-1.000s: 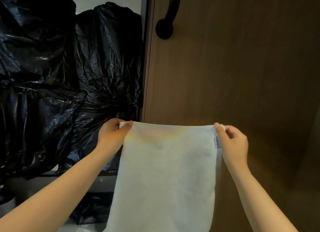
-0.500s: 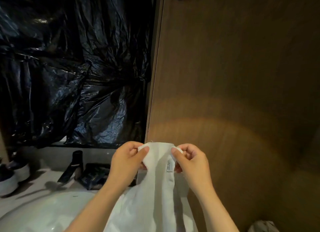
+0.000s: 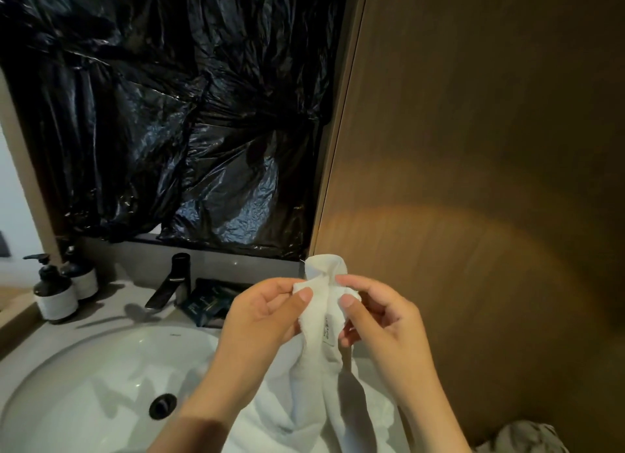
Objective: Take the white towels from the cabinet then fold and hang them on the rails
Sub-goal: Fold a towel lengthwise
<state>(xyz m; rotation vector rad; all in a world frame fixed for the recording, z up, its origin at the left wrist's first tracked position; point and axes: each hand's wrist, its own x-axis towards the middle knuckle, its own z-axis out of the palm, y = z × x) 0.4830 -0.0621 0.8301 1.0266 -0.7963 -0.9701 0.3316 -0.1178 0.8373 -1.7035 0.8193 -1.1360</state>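
While the white towel (image 3: 319, 320) hangs over the sink (image 3: 101, 378), left hand (image 3: 267, 320) and right hand (image 3: 378, 320) pinch its top corners together

White towel (image 3: 318, 320), top corners pinched together, hanging bunched over sink rim.

head-worn view, facing forward and down, near sink (image 3: 101, 368)

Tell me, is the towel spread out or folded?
Folded: the towel hangs doubled, its top corners pinched together by the left hand and right hand.
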